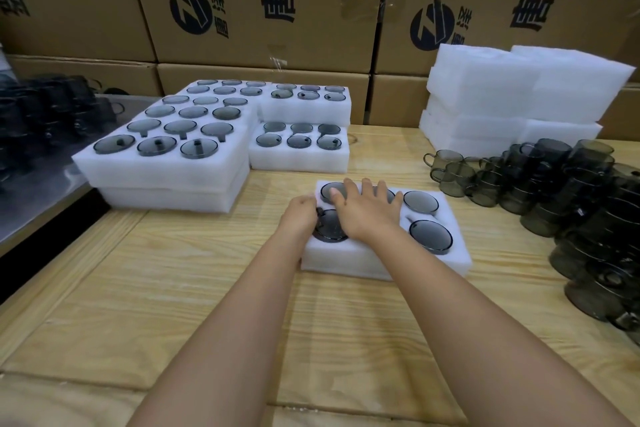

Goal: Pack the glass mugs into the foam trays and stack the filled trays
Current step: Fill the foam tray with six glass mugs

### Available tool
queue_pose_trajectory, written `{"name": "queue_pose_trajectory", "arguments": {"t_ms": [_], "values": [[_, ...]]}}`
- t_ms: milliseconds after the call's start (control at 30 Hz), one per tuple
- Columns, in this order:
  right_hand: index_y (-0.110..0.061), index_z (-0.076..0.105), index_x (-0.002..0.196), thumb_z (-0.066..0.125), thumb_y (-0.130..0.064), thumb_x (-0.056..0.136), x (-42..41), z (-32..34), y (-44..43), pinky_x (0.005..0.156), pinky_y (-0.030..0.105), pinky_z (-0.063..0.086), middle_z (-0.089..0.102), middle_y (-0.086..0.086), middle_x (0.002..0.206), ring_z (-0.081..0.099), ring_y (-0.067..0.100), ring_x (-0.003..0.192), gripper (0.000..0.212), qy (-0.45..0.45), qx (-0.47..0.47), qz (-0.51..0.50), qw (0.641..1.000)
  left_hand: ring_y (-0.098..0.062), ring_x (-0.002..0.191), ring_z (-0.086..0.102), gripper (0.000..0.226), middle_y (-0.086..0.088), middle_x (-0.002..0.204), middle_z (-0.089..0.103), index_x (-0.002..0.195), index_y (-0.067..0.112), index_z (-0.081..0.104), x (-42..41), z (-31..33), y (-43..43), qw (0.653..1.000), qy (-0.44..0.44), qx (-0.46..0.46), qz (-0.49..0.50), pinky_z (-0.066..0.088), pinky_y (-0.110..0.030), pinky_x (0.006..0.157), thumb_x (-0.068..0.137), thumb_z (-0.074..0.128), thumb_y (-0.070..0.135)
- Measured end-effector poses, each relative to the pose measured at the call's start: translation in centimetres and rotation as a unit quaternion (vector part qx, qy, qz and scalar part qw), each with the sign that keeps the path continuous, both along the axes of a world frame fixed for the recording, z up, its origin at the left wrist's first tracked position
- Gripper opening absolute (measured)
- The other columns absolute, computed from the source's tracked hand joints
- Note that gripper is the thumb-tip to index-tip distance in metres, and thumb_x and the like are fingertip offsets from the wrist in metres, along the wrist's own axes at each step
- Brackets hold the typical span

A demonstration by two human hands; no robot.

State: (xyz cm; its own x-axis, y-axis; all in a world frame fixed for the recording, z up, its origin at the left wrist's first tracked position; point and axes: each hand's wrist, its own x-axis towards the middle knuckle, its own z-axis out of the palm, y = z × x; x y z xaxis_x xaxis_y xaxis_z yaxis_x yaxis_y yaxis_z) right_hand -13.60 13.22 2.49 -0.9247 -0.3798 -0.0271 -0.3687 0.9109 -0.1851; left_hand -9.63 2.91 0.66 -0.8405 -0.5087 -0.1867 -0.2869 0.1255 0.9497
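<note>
A white foam tray lies on the wooden table in front of me, with dark glass mugs sunk in its holes. My right hand lies flat across the tray's middle, fingers spread over the back-row mugs. My left hand is at the tray's left edge, fingers curled at the front-left mug; its grip is partly hidden. Two mugs on the tray's right side show fully. Loose smoky mugs are piled at the right.
Filled foam trays stand stacked at the back left, with smaller filled trays beside them. Empty foam trays are stacked at the back right. Cardboard boxes wall the rear. More dark mugs sit on a metal surface far left.
</note>
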Motion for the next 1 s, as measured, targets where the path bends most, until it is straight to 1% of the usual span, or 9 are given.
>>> {"name": "queue_pose_trajectory", "arguments": {"t_ms": [200,367,500,600,667,733,833,933,1000], "values": [[-0.024,0.009,0.150,0.017,-0.043,0.099,0.2,0.0,-0.2,0.110,0.061,-0.001,0.007,0.010,0.157,-0.005,0.036,0.143,0.055,0.011,0.017,0.002,1.000,-0.010,0.089,0.060,0.042,-0.001,0.102,0.063,0.121,0.012,0.058,1.1,-0.9,-0.3,0.994,0.071,0.005,-0.082,0.043,-0.012,0.070,0.101,0.035,0.042],[-0.018,0.009,0.150,0.030,-0.030,0.098,0.6,0.3,-0.7,0.108,0.064,0.003,0.008,0.017,0.155,-0.004,0.042,0.142,0.057,0.023,0.046,-0.003,0.999,-0.025,0.111,0.055,0.034,-0.009,0.123,0.059,0.129,0.009,0.051,0.7,-0.2,-0.5,0.992,0.030,-0.110,-0.058,0.043,-0.034,0.092,0.103,0.035,0.024],[-0.012,0.020,0.146,0.022,-0.038,0.101,1.3,0.7,-1.2,0.109,0.059,0.012,0.017,0.018,0.154,0.010,0.041,0.141,0.052,0.042,0.059,-0.015,0.997,-0.031,0.120,0.050,0.040,-0.009,0.134,0.053,0.140,0.017,0.040,0.8,0.1,-0.2,0.966,-0.005,-0.253,-0.045,0.040,-0.042,0.101,0.102,0.029,0.021],[-0.011,0.030,0.141,0.017,-0.046,0.101,2.1,1.0,-0.5,0.110,0.052,0.016,0.024,0.013,0.152,0.025,0.032,0.138,0.055,0.054,0.043,0.001,0.998,-0.032,0.120,0.050,0.045,-0.012,0.137,0.051,0.145,0.020,0.032,1.0,0.1,0.2,0.965,-0.014,-0.263,-0.016,0.041,-0.041,0.099,0.100,0.032,0.020],[-0.015,0.031,0.143,0.019,-0.050,0.100,2.9,0.7,0.9,0.113,0.053,0.005,0.021,0.008,0.155,0.009,0.028,0.144,0.057,0.082,0.020,-0.009,0.996,-0.030,0.118,0.051,0.044,-0.012,0.131,0.055,0.144,0.020,0.033,1.2,-0.1,0.3,0.976,-0.013,-0.216,0.028,0.041,-0.038,0.096,0.101,0.035,0.029],[-0.019,0.031,0.144,0.023,-0.053,0.098,3.5,0.0,3.3,0.112,0.053,-0.002,0.018,0.006,0.156,-0.001,0.028,0.145,0.058,0.139,-0.038,-0.056,0.988,-0.024,0.117,0.051,0.046,-0.004,0.121,0.059,0.140,0.018,0.040,1.7,-0.8,0.1,0.990,0.006,-0.122,0.075,0.038,-0.034,0.093,0.099,0.040,0.039],[-0.018,0.040,0.139,0.030,-0.050,0.096,4.0,-1.0,8.2,0.112,0.051,0.007,0.030,0.008,0.151,0.016,0.031,0.140,0.055,0.185,-0.172,-0.177,0.951,-0.023,0.121,0.052,0.035,-0.001,0.120,0.060,0.120,0.017,0.059,2.8,-2.0,-0.7,0.992,0.096,0.007,0.087,0.038,-0.034,0.104,0.101,0.038,0.038],[-0.019,0.049,0.131,0.036,-0.050,0.095,3.9,-2.1,12.1,0.100,0.040,0.032,0.051,0.004,0.135,0.042,0.028,0.125,0.050,0.056,-0.333,-0.218,0.916,-0.012,0.116,0.053,0.049,0.004,0.128,0.059,0.125,0.016,0.061,4.6,-2.9,-1.0,0.991,0.120,-0.055,0.025,0.036,-0.020,0.095,0.100,0.032,0.047],[-0.027,0.060,0.112,0.046,-0.053,0.092,4.5,-2.4,12.8,0.086,0.033,0.039,0.063,-0.009,0.118,0.055,0.016,0.110,0.036,-0.066,-0.514,-0.203,0.831,-0.011,0.110,0.056,0.060,0.005,0.121,0.064,0.121,0.017,0.065,5.1,-3.3,-0.8,0.993,0.101,-0.064,-0.017,0.037,-0.020,0.087,0.096,0.029,0.057]]}}
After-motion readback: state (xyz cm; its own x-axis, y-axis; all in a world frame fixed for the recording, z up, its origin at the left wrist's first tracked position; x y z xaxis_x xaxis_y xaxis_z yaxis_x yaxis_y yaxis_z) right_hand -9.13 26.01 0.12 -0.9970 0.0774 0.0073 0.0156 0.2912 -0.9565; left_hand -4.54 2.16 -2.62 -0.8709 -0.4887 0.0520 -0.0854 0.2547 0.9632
